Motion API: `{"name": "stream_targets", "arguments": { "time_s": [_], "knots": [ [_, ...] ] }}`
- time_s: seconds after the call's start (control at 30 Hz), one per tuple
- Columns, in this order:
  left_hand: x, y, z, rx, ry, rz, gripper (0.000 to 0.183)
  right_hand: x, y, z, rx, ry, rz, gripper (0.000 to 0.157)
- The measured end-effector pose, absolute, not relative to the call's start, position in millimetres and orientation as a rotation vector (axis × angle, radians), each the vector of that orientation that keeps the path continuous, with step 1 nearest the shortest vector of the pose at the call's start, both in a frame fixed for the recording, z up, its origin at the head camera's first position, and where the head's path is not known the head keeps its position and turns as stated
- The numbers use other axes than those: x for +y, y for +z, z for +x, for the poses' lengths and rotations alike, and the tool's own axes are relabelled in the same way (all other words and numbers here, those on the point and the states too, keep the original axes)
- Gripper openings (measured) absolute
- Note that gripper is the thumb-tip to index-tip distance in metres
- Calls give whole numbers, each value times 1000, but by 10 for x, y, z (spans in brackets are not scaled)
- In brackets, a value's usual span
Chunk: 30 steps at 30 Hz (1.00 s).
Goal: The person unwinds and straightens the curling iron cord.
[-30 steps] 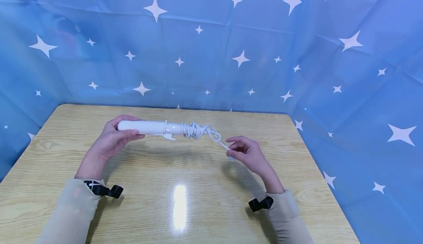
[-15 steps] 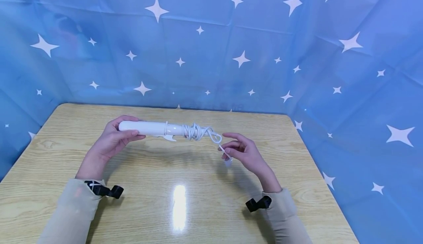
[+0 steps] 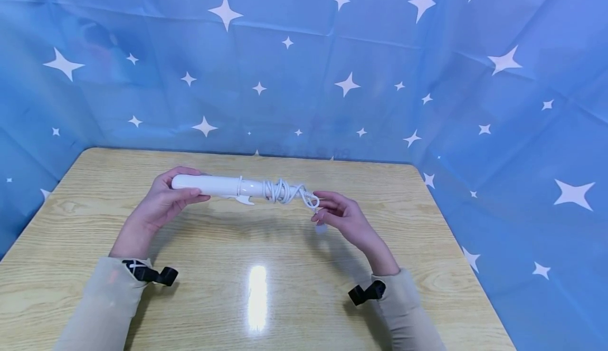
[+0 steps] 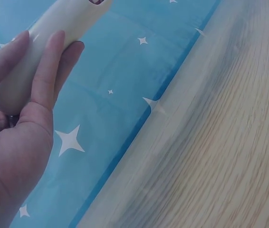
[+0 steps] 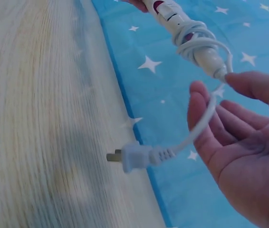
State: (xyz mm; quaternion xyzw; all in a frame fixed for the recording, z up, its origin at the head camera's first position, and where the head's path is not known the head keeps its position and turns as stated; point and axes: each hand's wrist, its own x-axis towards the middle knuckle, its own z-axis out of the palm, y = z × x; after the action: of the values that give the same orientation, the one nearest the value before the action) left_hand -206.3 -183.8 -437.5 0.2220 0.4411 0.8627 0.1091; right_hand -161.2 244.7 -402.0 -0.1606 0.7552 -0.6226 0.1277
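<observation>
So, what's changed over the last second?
The right hand has moved left, up to the corded end of the white wand. The plug went left with it, and the free cord, stretched straight before, now curves loosely. The left hand still grips the wand in much the same place.

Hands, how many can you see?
2: the left hand grips one end of the white stick, and the right hand is at the cord near its other end.

One corded appliance (image 3: 252,188), two hands (image 3: 164,199)
</observation>
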Motion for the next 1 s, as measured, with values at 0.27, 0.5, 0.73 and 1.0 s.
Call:
{"name": "stream_targets", "arguments": {
  "time_s": [0.27,0.5,0.73,1.0],
  "knots": [
    [-1836,-4394,-2060,1320,2537,627,45,2459,-4047,-1619,2323,-1713,-406,42],
    [-1848,-4388,-2069,1295,2541,641,45,2450,-4054,-1624,2378,-1712,-396,36],
    [-1882,-4382,-2043,1383,2529,601,45,2480,-4092,-1636,2510,-1725,-309,27],
    [-1885,-4376,-2034,1395,2532,592,46,2529,-4133,-1659,2568,-1784,-252,25]
  ]
}}
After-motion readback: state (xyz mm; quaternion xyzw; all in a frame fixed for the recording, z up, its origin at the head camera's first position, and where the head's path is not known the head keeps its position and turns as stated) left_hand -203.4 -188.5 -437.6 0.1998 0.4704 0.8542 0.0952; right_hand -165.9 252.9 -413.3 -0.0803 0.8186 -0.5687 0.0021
